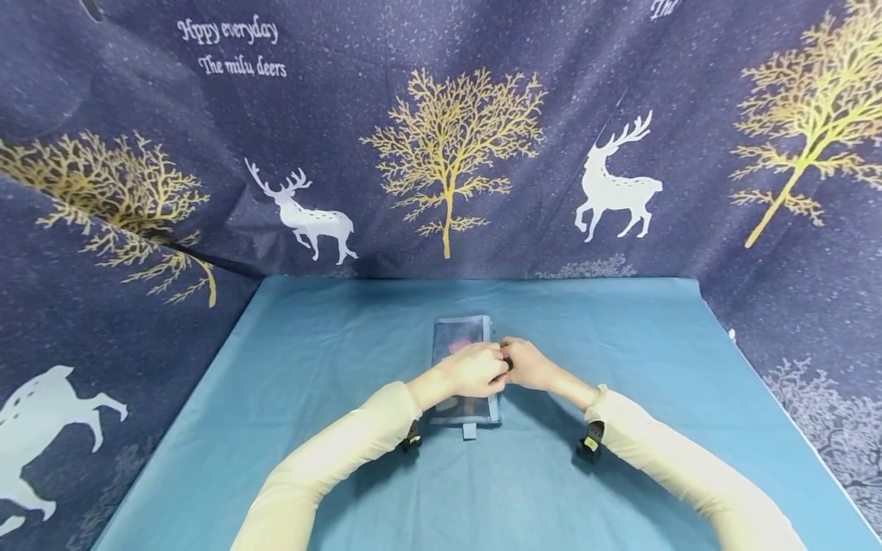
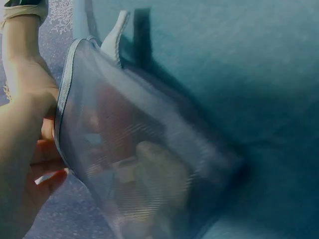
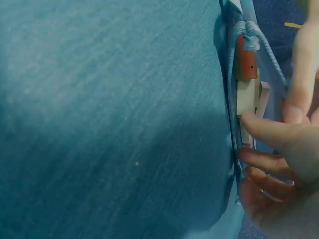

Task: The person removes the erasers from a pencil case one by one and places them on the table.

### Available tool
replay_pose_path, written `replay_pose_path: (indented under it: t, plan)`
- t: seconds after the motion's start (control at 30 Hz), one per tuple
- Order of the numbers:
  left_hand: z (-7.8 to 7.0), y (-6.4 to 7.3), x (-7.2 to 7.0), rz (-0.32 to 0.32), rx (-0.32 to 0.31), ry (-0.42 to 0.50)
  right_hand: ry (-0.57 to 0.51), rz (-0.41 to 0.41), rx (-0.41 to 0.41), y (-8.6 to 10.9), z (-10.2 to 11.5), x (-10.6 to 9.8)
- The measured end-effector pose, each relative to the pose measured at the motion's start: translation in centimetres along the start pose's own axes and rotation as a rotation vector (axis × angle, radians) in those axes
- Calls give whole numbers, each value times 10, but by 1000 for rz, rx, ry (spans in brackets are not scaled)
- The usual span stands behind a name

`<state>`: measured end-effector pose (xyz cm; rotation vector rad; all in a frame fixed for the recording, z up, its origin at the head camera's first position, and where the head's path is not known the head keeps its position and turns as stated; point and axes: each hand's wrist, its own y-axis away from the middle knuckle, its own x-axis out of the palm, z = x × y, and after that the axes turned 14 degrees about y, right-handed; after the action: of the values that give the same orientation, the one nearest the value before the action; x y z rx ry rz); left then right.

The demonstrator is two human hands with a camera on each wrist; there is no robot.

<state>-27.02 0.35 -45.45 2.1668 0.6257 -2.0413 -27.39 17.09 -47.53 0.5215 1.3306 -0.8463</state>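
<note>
A grey-blue mesh zip pouch (image 1: 460, 330) lies on the blue cloth, and the zip along its right side is open. Through the mesh, blurred pale and reddish pieces show. My left hand (image 1: 477, 369) reaches across the pouch and grips its zip edge. Opposite it, my right hand (image 1: 530, 366) has curled fingers at the same edge. In the right wrist view, a fingertip touches a pale block (image 3: 245, 97) in the opening, beside an orange piece (image 3: 246, 62). A small dark thing (image 1: 508, 363) shows between the hands; its kind is unclear.
Blue cloth (image 1: 331, 329) covers the table around the pouch. A dark curtain (image 1: 482, 46) with deer and trees hangs behind and at both sides. A fabric tab (image 1: 469, 431) sticks out from the pouch's near end.
</note>
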Motion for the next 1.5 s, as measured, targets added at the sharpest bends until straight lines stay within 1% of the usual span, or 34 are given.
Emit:
replay_pose_path:
  t: [0.1, 0.17, 0.27, 0.33, 0.43, 0.53, 0.63, 0.73, 0.87, 0.97, 1.07, 1.13, 1.37, 1.5]
  plan:
    - [-2, -3, -4, 58, -52, -73, 27, -10, -39, 0, 3, 1]
    - [-3, -4, -6, 102, -97, -100, 18, -6, -62, 0, 5, 0]
    - [-4, -5, -11, 155, -154, -137, -19, 20, -47, 2, 8, -2]
    - [-4, -5, -16, 177, -185, -144, -40, 41, -40, 2, 9, -3]
    - [-3, -3, -20, 185, -212, -154, -27, 69, -58, 2, 9, -4]
    - [0, 2, -24, 161, -226, -143, -7, 89, -96, 1, 8, -4]
    - [4, 9, -27, 120, -234, -114, -3, 112, -118, 0, 8, -6]
    - [8, 16, -30, 83, -247, -70, 18, 139, -112, -1, 8, -7]
    - [14, 25, -35, 42, -258, -43, 64, 164, -94, -2, 7, -7]
    - [17, 32, -37, 23, -261, -31, 77, 167, -84, -2, 7, -7]
    - [20, 39, -39, 14, -278, 15, 80, 169, -77, -3, 7, -7]
    - [22, 43, -40, 8, -310, 55, 76, 172, -72, -3, 7, -7]
    - [25, 58, -40, -64, -464, 264, 81, 174, -48, -4, 9, -8]
    - [25, 64, -38, -67, -530, 366, 79, 180, -42, -4, 10, -6]
